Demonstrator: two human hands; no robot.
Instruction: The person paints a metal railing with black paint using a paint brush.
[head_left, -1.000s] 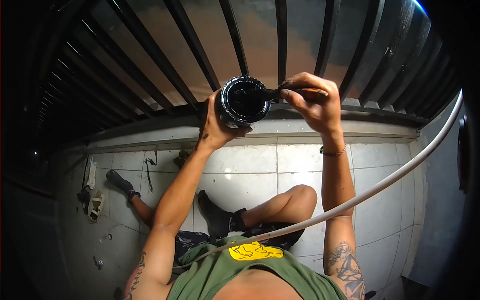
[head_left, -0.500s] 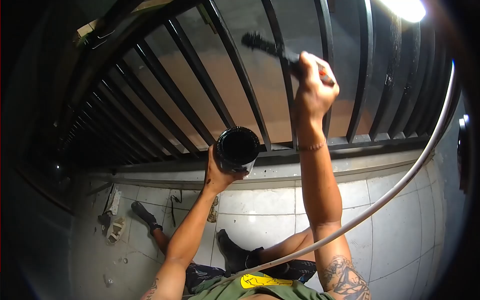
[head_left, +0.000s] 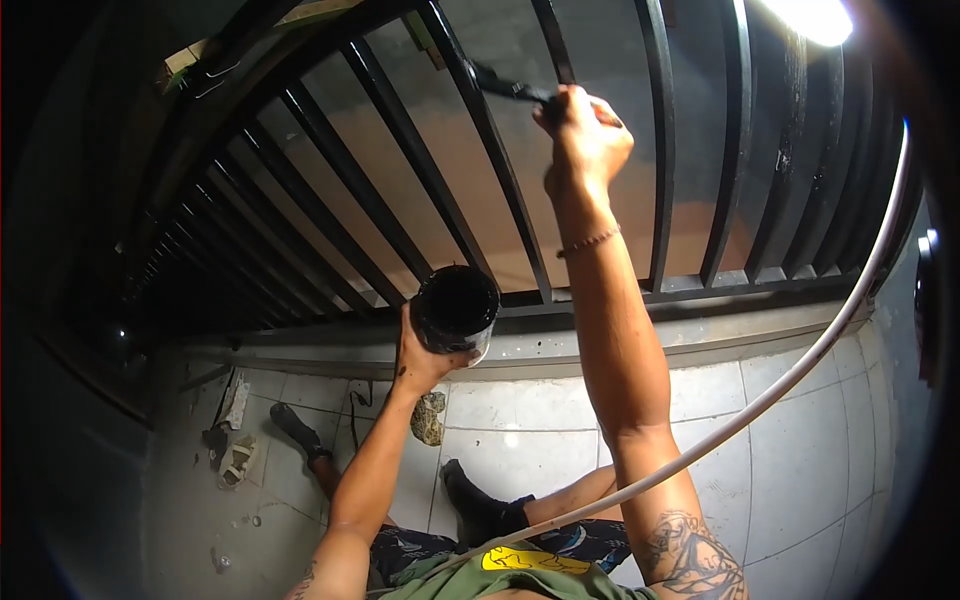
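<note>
My left hand [head_left: 425,358] is wrapped round a can of black paint [head_left: 458,298], held upright with its mouth open beside the foot of a black metal railing [head_left: 400,130]. Higher up, my right hand [head_left: 583,135] grips a paintbrush [head_left: 508,88] by its handle. The dark bristles point left and meet one glossy bar near its upper part. Fingers of the right hand partly hide the handle.
A pale hose [head_left: 760,402] arcs across the right side, over my right arm. On the tiled floor [head_left: 520,405] lie a stone-like lump [head_left: 428,418] and a sandal [head_left: 237,462]. A bright lamp [head_left: 812,18] shines at the upper right.
My right hand and the brush have moved left, and the bristles now meet a bar. The can in my left hand sits slightly lower and further left.
</note>
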